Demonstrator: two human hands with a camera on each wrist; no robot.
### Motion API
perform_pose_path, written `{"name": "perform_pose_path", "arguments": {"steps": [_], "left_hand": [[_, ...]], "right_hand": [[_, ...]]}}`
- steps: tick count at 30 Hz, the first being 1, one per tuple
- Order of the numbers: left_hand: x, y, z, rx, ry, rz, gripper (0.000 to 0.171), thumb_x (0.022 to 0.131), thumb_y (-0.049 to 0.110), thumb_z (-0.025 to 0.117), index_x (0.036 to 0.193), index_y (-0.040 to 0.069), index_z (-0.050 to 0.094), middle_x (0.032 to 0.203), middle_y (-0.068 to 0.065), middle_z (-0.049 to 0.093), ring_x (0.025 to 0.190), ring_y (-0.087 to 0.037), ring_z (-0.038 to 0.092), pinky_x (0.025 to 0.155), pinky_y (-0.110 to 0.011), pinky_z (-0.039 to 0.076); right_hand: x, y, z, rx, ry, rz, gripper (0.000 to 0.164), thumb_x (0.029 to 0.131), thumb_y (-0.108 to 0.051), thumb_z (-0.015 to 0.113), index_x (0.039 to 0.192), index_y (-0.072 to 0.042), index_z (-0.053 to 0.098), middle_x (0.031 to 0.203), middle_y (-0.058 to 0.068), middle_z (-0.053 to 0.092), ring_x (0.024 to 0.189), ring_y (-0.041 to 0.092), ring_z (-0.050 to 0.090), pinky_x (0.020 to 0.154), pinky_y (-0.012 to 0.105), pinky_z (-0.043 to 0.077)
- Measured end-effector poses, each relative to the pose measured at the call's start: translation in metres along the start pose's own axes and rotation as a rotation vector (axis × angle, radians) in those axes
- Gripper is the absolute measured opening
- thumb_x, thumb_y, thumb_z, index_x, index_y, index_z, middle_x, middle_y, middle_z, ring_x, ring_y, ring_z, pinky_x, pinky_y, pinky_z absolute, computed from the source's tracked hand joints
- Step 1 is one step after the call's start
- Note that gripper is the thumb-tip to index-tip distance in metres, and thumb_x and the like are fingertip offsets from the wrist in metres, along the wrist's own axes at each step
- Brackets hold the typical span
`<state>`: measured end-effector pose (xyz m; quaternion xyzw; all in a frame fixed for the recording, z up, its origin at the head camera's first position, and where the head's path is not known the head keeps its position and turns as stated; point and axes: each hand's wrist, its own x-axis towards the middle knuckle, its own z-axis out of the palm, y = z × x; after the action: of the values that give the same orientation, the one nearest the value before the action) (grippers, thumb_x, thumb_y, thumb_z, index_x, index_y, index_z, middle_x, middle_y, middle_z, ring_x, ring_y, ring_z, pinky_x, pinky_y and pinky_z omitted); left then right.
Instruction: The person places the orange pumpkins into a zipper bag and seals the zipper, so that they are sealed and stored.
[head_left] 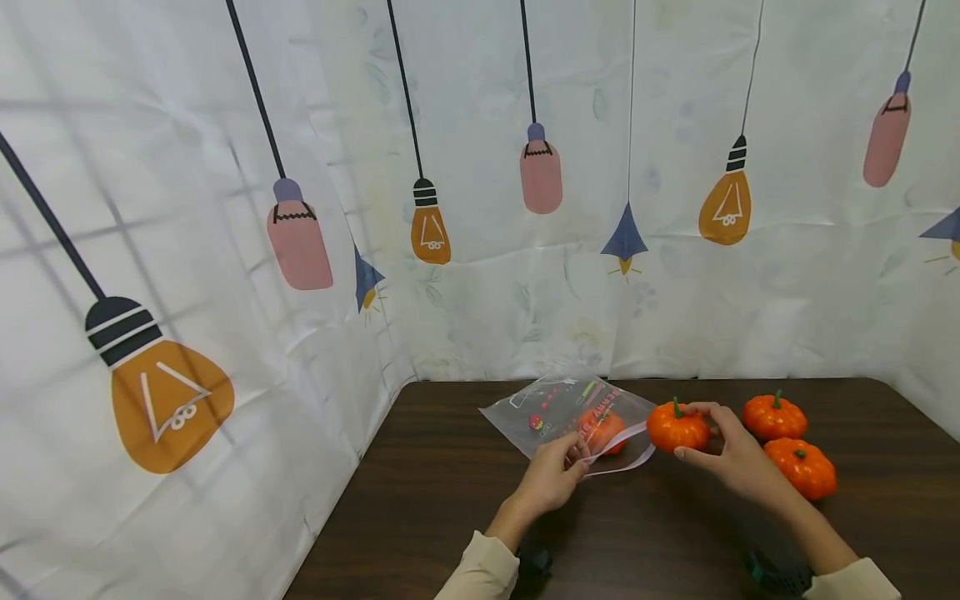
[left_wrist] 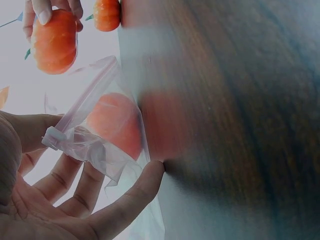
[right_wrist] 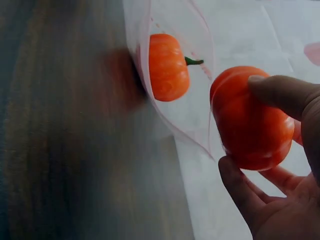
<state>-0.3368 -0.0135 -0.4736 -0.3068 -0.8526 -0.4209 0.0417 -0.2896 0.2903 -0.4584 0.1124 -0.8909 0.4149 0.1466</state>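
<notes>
pumpkins [head_left: 677,428]: 4 | plastic bag [head_left: 551,410]: 1 | table [head_left: 420,475]: 1 | grips [head_left: 551,475]: 2 | sleeves [head_left: 486,568]: 2

Soft, bright light washes a white fabric backdrop printed with hanging lamps [head_left: 480,317], grid-like shadows crossing its left side. In the left wrist view, the background glares nearly white and the dark brown wood-grain tabletop [head_left: 660,542] blurs, reflecting an orange ribbed pumpkin [left_wrist: 117,122]; the right wrist view is dimmer.

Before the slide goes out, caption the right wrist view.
A right hand grips a ribbed orange pumpkin beside an open clear plastic bag holding another orange pumpkin.
</notes>
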Motion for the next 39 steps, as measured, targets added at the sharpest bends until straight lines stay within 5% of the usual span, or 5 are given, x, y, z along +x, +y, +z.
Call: {"name": "perform_pose_path", "arguments": {"steps": [6,20,39], "left_hand": [[0.000,0.000,0.000,-0.001,-0.002,-0.006,0.008,0.096,0.005,0.066,0.093,0.012,0.062,0.081,0.001,0.059,0.065,0.002,0.046,0.062,-0.017,0.042],[0.000,0.001,0.000,-0.003,0.004,-0.025,0.009,0.095,0.006,0.067,0.092,0.013,0.062,0.081,0.003,0.058,0.065,0.002,0.046,0.062,-0.017,0.042],[0.000,0.001,-0.001,-0.027,-0.003,-0.019,0.007,0.096,0.004,0.064,0.097,0.010,0.060,0.084,-0.003,0.062,0.067,0.000,0.047,0.063,-0.018,0.043]], "right_hand": [[-0.007,-0.002,0.003,0.099,-0.084,-0.023,0.060,0.092,-0.026,0.077,0.139,-0.008,0.045,0.143,0.021,0.046,0.101,-0.001,0.059,0.079,0.023,0.056],[-0.012,-0.002,0.018,0.152,-0.247,-0.078,0.058,0.091,-0.026,0.078,0.139,-0.012,0.047,0.135,0.018,0.054,0.100,0.004,0.059,0.081,0.025,0.054],[-0.004,-0.008,0.038,0.143,-0.267,-0.134,0.055,0.090,-0.027,0.079,0.136,-0.012,0.051,0.136,0.017,0.055,0.102,0.006,0.060,0.079,0.026,0.054]]}}
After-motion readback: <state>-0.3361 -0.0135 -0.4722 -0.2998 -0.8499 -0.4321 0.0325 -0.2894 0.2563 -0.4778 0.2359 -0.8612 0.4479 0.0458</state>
